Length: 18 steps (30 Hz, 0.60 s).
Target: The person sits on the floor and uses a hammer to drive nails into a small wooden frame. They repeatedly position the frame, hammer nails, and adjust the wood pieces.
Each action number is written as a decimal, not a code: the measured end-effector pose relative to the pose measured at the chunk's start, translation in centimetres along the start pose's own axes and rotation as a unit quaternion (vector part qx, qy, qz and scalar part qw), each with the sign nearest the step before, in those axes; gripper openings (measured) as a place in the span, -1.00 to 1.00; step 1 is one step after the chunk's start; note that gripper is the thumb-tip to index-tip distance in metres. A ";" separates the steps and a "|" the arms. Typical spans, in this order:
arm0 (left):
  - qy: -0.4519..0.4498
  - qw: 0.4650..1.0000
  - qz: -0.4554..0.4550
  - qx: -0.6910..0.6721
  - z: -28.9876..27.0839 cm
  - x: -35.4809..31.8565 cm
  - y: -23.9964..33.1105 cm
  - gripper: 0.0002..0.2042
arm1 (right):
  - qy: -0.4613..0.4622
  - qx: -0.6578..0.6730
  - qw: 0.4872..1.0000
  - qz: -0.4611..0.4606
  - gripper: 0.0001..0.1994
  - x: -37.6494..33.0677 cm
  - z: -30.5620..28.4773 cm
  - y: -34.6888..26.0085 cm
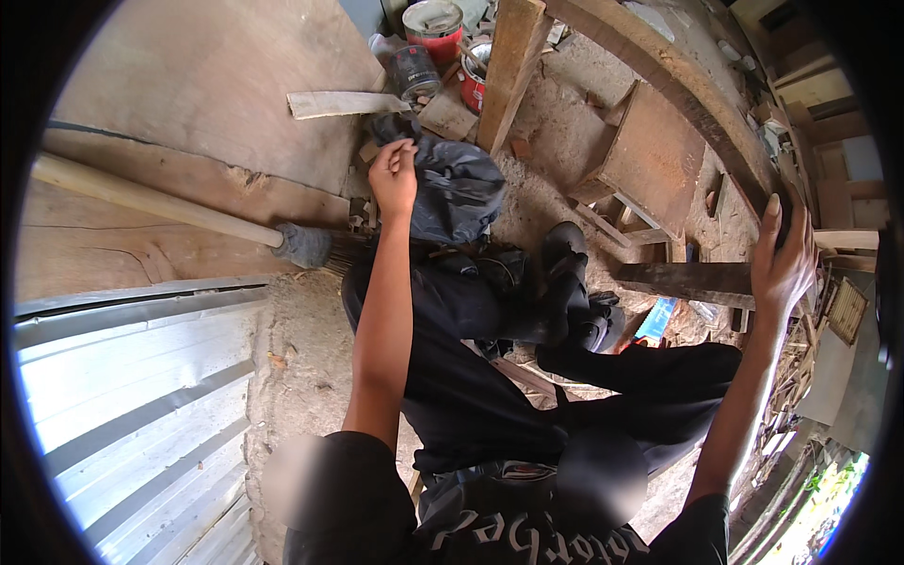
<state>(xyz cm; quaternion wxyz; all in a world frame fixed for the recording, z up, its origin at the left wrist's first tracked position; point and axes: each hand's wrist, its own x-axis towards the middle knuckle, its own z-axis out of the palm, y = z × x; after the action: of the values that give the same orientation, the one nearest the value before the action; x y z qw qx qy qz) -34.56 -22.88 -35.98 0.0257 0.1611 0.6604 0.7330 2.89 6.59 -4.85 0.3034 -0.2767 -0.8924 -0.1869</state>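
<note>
My left hand point(393, 179) is raised in front of me with its fingers curled together, beside a black plastic bag point(459, 188). Whatever the fingers pinch, if anything, is too small to make out. Over on the right, my right hand point(784, 254) lies across the end of a long wooden beam point(678, 80), thumb on one edge and fingers toward the other. The beam looks curved in this view and runs up to an upright wooden post point(511, 75). A shorter dark timber point(692, 280) ends close to my right wrist.
Paint cans point(435, 33) stand beyond the bag. A wooden-handled broom point(169, 205) lies along planks at left, above corrugated metal sheeting point(141, 405). A blue-bladed saw point(656, 318) lies near my shoes point(565, 240). A wooden box-like piece point(653, 155) sits on the debris-strewn ground.
</note>
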 end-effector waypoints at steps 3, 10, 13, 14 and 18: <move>0.043 0.983 0.000 0.179 -1.3 -0.2 -3.4 -0.70 | 0.001 -0.004 1.000 0.003 -0.55 0.0 0.0 -0.3; -0.350 0.910 -0.152 0.160 5.9 -5.5 -0.8 -0.42 | -0.007 -0.002 1.000 0.013 -0.56 -0.5 -0.1 0.1; -0.398 0.891 -0.008 0.219 8.0 -8.3 -1.9 -0.50 | -0.014 0.002 1.000 0.014 -0.55 -0.4 -0.2 0.1; -0.403 0.876 -0.032 0.262 7.9 -8.6 -2.2 -0.52 | -0.016 0.000 1.000 0.014 -0.54 -0.3 -0.3 0.1; -0.383 0.886 -0.028 0.261 7.5 -9.2 -1.2 -0.63 | -0.070 0.027 0.996 0.039 -0.50 0.1 -1.9 -0.8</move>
<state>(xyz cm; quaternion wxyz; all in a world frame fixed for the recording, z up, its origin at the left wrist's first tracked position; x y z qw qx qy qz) -24.01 -17.79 -38.44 0.2541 0.4119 0.7709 0.4141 3.20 5.07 -3.45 0.2549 -0.3151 -0.9048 -0.1306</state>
